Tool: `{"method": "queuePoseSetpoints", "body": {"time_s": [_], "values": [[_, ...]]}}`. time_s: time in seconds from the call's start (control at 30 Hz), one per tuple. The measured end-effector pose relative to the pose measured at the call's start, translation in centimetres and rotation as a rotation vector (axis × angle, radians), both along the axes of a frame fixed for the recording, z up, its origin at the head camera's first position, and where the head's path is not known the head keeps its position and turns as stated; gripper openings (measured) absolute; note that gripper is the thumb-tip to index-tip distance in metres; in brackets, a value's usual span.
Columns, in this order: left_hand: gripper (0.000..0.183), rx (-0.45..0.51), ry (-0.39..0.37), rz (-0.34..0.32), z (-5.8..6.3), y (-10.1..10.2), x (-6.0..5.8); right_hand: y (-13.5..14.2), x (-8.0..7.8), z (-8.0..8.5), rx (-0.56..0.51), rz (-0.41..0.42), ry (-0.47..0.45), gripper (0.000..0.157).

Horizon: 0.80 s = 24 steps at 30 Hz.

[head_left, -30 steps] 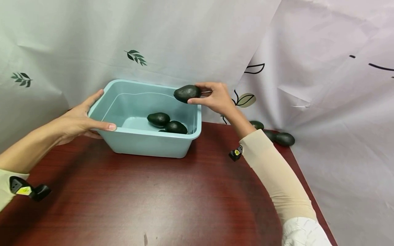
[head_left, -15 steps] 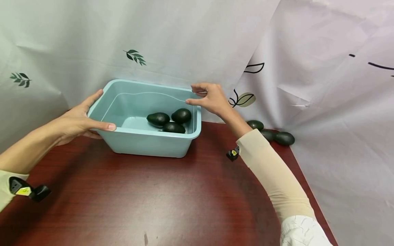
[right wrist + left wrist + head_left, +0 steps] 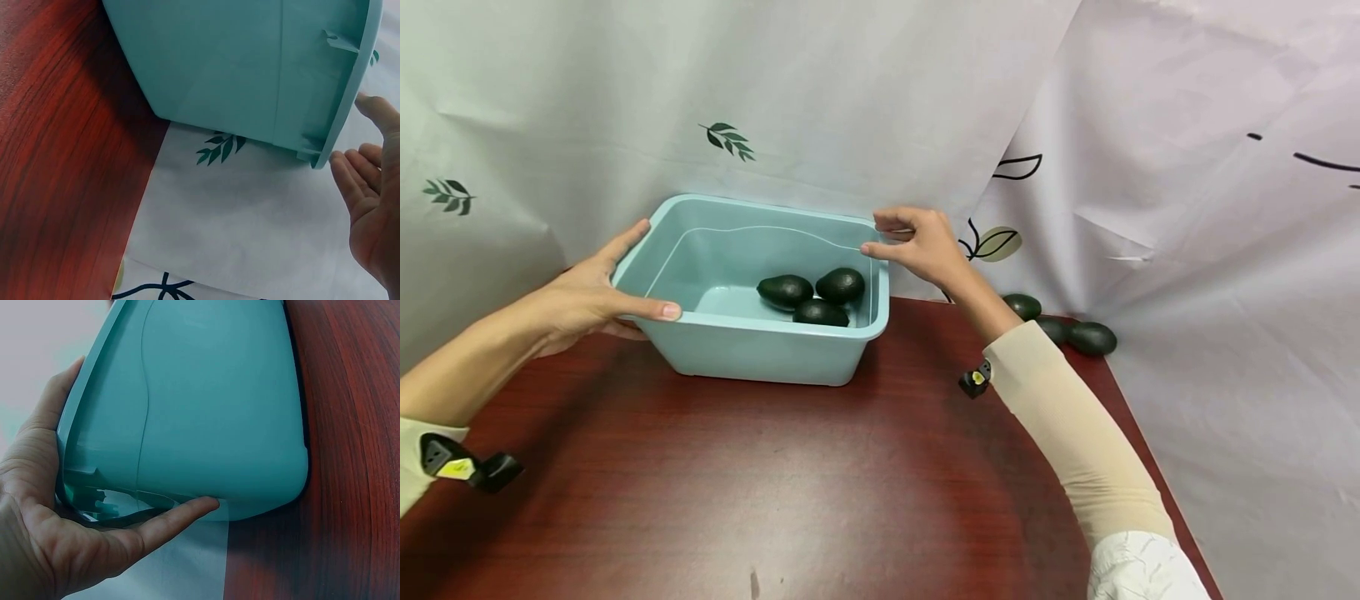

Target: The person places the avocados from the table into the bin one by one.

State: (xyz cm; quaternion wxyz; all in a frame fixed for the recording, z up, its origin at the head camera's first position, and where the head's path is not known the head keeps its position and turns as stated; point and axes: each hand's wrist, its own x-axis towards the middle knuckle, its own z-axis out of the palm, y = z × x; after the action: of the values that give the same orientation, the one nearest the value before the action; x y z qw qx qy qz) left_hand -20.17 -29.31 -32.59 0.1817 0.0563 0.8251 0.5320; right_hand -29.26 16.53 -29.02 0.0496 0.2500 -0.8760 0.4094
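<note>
Head: tub (image 3: 760,354) left of centre, gripped by left hand (image 3: 583,296) at left end; three avocados (image 3: 840,285) inside, lower left of right hand (image 3: 921,242), relaxed, holding nothing; outer avocados (image 3: 1092,338) right of frame, down-right of right hand, nearer it than left, rightmost lying roughly sideways; left wrist: tub clasped, lower left; right wrist: unclenched beside tub, contact unclear

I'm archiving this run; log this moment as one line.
left hand: grips tub; right hand: empty, by tub; avocados: three visible inside, others on table
</note>
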Motion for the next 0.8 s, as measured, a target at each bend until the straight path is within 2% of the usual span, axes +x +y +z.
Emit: {"method": "queuePoseSetpoints", "body": {"time_s": [0.4, 0.8], "values": [[0.135, -0.003, -0.002, 0.005, 0.0, 0.1, 0.0, 1.0, 0.2, -0.5, -0.052, -0.029, -0.015, 0.06], [0.134, -0.007, -0.006, 0.004, 0.0, 0.1, -0.1, 2.4, 0.8, -1.0, -0.059, -0.031, -0.005, 0.061]]}}
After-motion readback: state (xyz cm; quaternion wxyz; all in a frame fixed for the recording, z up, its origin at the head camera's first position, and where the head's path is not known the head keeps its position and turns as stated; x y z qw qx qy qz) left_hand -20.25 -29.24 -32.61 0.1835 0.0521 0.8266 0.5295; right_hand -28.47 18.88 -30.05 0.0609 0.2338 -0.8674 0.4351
